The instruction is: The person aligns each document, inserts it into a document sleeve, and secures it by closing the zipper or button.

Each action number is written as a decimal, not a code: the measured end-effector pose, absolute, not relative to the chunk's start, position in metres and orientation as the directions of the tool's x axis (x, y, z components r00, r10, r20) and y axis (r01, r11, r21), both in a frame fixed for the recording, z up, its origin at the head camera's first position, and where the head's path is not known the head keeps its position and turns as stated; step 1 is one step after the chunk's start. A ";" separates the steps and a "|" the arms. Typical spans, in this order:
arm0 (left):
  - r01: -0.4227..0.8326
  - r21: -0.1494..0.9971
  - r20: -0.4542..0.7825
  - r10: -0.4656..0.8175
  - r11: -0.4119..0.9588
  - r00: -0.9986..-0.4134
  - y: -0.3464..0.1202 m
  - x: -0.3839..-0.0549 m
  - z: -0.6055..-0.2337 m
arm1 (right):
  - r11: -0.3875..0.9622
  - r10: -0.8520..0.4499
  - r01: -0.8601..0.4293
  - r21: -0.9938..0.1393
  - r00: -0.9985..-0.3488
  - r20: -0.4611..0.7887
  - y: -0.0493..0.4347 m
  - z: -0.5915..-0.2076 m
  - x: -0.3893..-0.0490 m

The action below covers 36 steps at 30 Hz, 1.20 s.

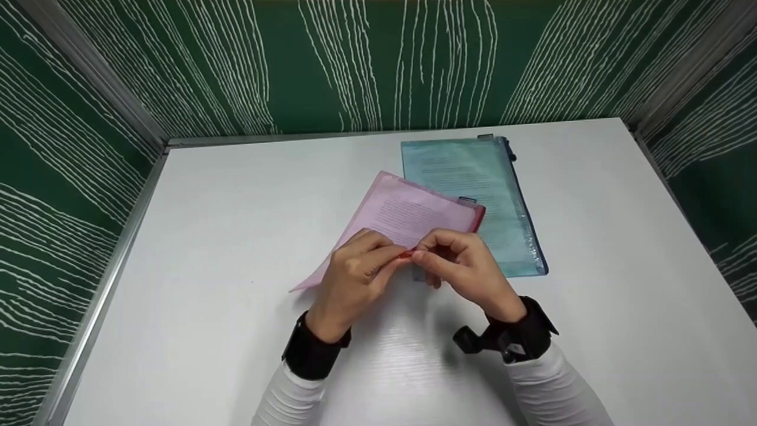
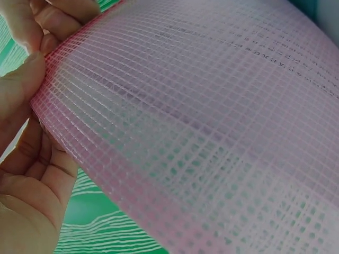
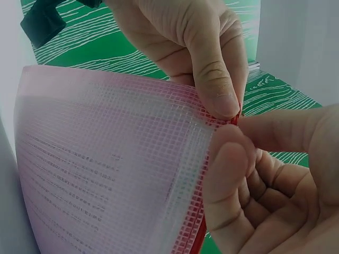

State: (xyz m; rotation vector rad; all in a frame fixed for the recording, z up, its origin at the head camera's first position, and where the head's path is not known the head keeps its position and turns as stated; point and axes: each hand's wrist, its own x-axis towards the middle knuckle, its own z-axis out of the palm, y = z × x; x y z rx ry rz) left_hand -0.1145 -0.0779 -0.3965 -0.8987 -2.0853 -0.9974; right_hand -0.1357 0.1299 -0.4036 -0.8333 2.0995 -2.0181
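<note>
A pink mesh zipper pouch (image 1: 408, 210) with a red zipper edge is held up at a slant, a printed sheet showing through it. My left hand (image 1: 358, 272) pinches the pouch's near corner between thumb and fingers. Right beside it, my right hand (image 1: 458, 260) pinches the red zipper edge (image 3: 197, 227) at that same corner, the two thumbs almost meeting in the right wrist view. The fingertips hide the zipper's end and any slider there. Behind the pink pouch, a teal zipper pouch (image 1: 508, 225) with a dark blue zipper lies flat, also with printed paper inside.
Both pouches are over a white table (image 1: 225, 201). Green panels with white wavy lines (image 1: 331, 65) stand at the back and sides, joined by grey metal frame bars (image 1: 112, 248). A black camera mount (image 1: 473, 340) juts inward from the right wrist.
</note>
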 end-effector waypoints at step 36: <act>0.775 0.446 0.786 0.217 0.448 -0.578 -0.087 -0.112 -0.391 | 0.019 -0.406 -0.219 -0.976 -0.893 0.192 0.133 -0.406 -0.141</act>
